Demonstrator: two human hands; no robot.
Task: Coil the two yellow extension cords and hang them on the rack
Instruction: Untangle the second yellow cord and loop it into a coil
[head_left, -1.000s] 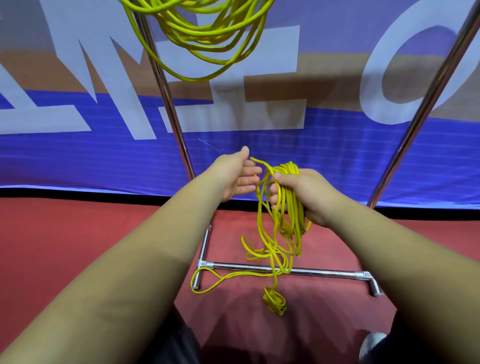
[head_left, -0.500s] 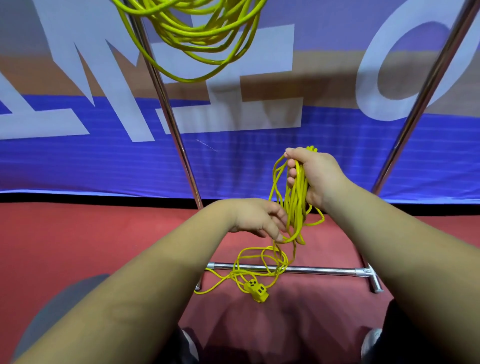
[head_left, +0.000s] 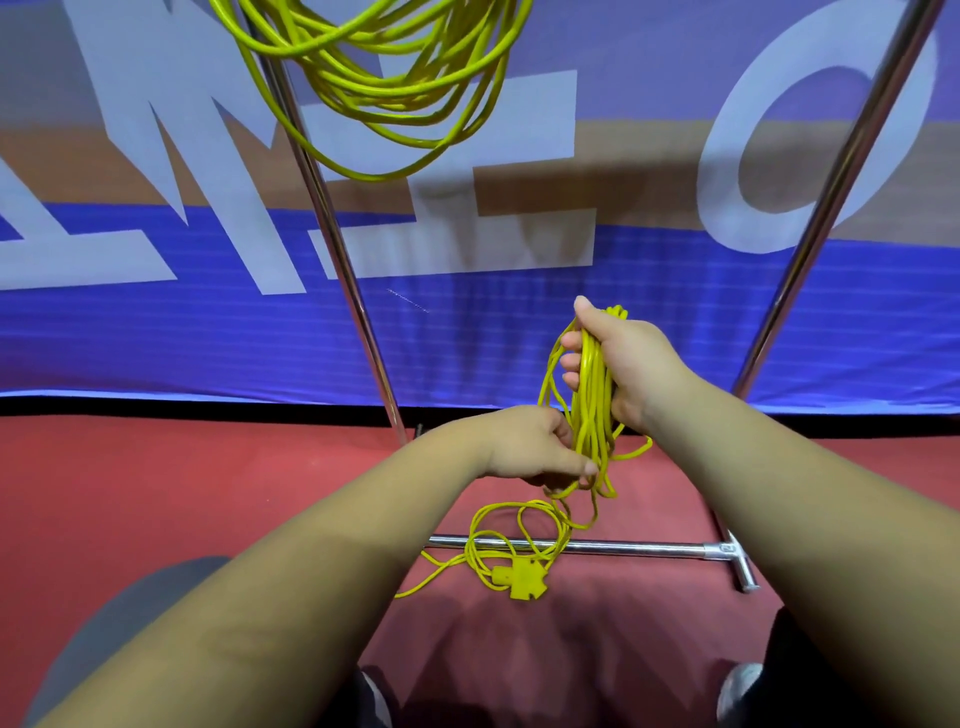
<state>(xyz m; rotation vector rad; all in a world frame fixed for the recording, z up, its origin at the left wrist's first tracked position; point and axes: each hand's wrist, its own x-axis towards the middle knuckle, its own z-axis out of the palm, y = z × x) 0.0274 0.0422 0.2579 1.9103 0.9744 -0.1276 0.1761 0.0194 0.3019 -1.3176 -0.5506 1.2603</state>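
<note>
In front of the rack (head_left: 353, 312), my right hand (head_left: 623, 364) clutches the coiled cord (head_left: 589, 415); my left hand (head_left: 524, 447) pinches its lower strands.

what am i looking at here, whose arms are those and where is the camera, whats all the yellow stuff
No machine here: a person wears a camera on the head, so you look down along their two bare arms. The right hand grips a bundle of loops of a yellow extension cord. The left hand, lower down, holds strands of the same cord. Its loose end, with a yellow socket block, lies on the red floor by the base bar of a metal rack. Another coiled cord hangs at the top of the picture. Behind is a blue banner.
</note>
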